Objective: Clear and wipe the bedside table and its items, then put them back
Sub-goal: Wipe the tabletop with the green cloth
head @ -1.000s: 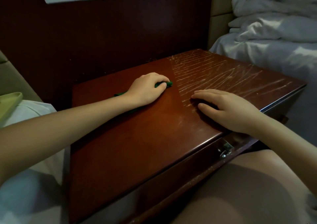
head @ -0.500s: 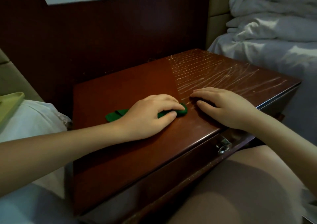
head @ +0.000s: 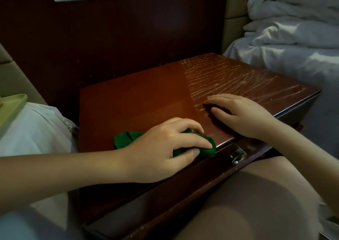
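Cloth [head: 122,139] under left hand [head: 161,148], table [head: 139,100] front edge

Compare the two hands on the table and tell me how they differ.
The left hand grips a green cloth with curled fingers; the right hand holds nothing, its fingers fairly straight. The left hand is at the front edge of the table, on its smooth half; the right hand lies farther back, on the scratched half. Both are bare and rest on the table.
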A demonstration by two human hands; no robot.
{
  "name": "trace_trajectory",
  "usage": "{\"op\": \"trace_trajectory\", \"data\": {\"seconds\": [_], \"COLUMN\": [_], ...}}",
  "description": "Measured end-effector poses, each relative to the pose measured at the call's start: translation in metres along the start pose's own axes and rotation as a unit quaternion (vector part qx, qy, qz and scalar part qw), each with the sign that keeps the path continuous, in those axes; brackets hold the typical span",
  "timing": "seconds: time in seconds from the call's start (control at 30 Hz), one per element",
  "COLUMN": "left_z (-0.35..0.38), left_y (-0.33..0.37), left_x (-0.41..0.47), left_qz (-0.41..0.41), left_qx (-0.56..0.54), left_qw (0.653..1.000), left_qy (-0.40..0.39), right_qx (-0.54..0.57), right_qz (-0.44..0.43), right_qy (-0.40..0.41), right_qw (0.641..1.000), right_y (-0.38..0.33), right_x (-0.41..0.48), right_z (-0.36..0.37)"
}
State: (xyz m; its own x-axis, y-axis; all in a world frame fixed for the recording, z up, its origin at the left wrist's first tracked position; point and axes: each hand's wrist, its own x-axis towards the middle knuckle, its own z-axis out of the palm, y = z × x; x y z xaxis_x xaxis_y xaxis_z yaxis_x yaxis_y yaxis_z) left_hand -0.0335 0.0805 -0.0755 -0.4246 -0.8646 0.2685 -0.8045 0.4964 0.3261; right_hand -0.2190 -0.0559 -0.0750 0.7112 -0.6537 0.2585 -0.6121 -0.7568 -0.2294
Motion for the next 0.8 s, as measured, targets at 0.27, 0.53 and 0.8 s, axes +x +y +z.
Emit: {"op": "trace_trajectory", "data": {"seconds": [0.27,0.53,0.8], "left_z": [-0.006,-0.015,-0.015], "left_y": [-0.027,-0.093,-0.120], "left_x": [0.033,0.078,0.103], "left_qz": [-0.048,-0.136,-0.189], "left_qx": [0.015,0.061,0.114], "left_qw": [0.999,0.987,0.972], "left_qy": [0.008,0.063,0.084], "right_qx": [0.003,0.007,0.006], "right_qz": [0.002,0.001,-0.002], "right_qy": [0.001,-0.006,-0.004], "right_qw": [1.000,1.000,1.000], "right_y": [0.001,0.000,0.000], "right_x": [0.000,0.000,0.001], "right_z": [0.000,0.000,-0.001]}}
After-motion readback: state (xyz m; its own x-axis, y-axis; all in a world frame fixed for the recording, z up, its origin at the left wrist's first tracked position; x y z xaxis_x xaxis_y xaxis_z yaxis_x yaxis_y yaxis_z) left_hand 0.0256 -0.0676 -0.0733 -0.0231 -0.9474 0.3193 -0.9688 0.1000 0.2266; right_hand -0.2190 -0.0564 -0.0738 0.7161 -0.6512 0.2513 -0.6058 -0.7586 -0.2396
